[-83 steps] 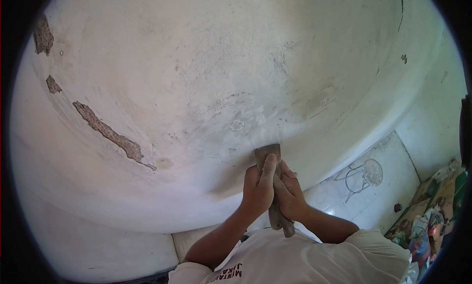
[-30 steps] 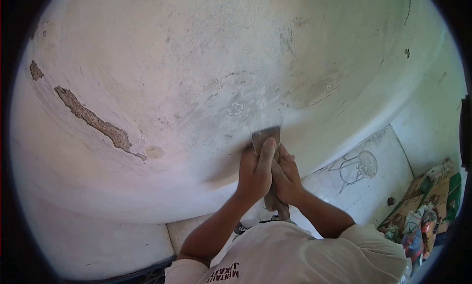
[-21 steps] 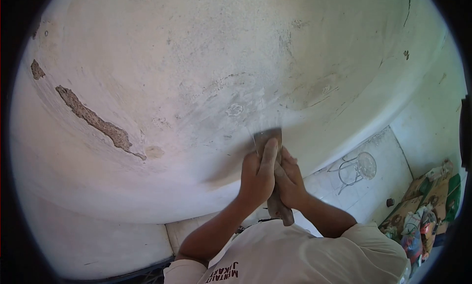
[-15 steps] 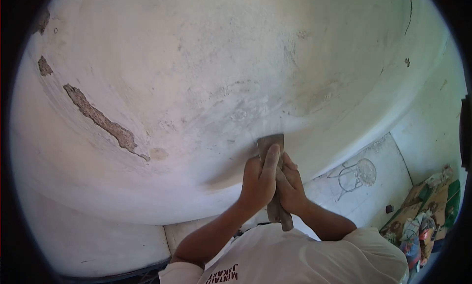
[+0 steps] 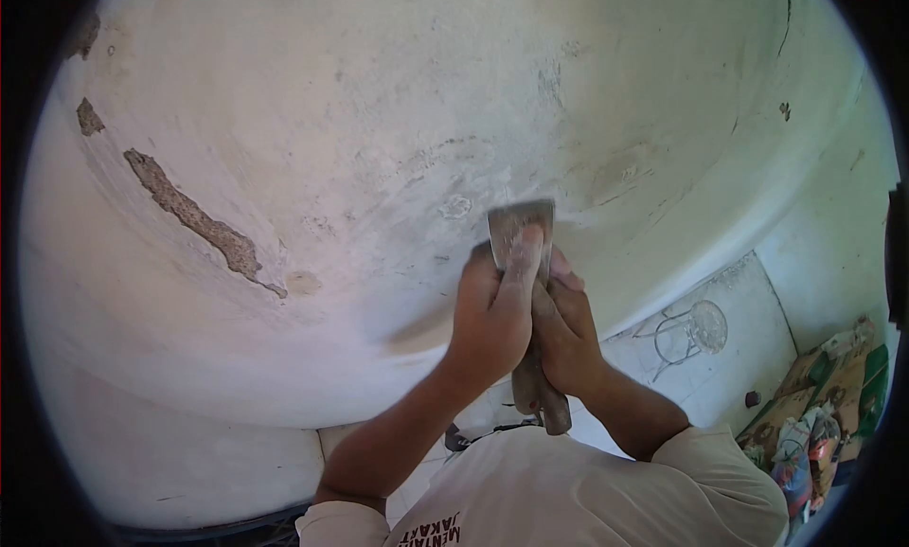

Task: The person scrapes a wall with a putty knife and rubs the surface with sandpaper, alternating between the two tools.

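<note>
A putty knife (image 5: 508, 221) with a wide, dusty blade is held up against the pale wall (image 5: 398, 102), blade edge away from me. My left hand (image 5: 492, 310) is closed around it from the left, thumb lying along the blade. From the other side my right hand (image 5: 571, 334) is closed too, pressed against the left one. Below the hands two handle ends (image 5: 555, 415) stick out side by side; a second blade, if there is one, is hidden. Near the blade the wall has grey scuffs and a rough pale spot (image 5: 456, 206).
A long broken patch (image 5: 194, 215) exposes rough brown material at the wall's left. Low on the right, a round-seated stool (image 5: 706, 327) stands on the tiled floor. Flattened cardboard (image 5: 781, 410) and plastic bags (image 5: 793, 462) lie against the right wall.
Both hands have pushed the putty knife upward along the wall, away from my body. The hands have stayed closed together around it.
</note>
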`<action>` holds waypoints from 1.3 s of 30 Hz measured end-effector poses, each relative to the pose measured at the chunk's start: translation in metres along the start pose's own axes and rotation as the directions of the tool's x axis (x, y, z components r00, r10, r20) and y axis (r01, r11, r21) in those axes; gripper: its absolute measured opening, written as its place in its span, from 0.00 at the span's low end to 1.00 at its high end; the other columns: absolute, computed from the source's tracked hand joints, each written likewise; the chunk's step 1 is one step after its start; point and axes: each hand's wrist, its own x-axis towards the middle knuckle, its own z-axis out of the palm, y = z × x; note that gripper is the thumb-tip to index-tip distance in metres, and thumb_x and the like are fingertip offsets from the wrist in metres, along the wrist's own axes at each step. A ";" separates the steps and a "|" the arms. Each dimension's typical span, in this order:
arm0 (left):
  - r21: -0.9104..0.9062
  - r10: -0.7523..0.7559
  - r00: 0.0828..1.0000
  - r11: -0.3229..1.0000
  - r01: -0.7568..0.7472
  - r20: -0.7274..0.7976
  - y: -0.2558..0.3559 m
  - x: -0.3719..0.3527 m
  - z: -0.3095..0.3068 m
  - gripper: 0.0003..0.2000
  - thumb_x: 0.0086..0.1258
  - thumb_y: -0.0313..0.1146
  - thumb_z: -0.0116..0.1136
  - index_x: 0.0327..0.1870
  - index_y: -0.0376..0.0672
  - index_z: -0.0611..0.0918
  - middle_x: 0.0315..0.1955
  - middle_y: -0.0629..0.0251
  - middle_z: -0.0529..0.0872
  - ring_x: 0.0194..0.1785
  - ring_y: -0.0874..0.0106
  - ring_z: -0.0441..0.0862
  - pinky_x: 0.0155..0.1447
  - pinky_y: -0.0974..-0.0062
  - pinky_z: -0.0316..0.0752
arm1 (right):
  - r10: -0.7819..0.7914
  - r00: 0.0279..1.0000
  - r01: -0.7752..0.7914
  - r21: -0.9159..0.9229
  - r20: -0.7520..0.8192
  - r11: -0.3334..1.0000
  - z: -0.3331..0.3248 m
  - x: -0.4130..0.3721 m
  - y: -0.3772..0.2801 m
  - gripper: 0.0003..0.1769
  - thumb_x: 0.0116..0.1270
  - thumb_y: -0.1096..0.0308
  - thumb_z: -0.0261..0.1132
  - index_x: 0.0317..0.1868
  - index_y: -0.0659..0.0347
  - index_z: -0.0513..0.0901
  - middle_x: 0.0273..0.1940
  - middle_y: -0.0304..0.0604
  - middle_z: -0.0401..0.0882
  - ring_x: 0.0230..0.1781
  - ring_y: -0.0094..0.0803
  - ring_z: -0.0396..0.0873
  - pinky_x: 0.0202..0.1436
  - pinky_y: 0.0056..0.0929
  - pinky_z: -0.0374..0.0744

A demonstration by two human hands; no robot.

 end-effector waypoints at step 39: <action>0.005 -0.023 1.000 1.000 0.022 0.008 -0.023 -0.002 -0.001 0.23 0.81 0.46 0.39 0.34 0.34 0.77 0.27 0.53 0.84 0.36 0.63 0.86 0.45 0.69 0.81 | -0.014 0.999 0.013 -0.018 -0.039 1.000 0.001 -0.009 0.012 0.17 0.79 0.64 0.45 0.49 0.69 0.76 0.38 0.43 0.78 0.35 0.26 0.77 0.38 0.25 0.78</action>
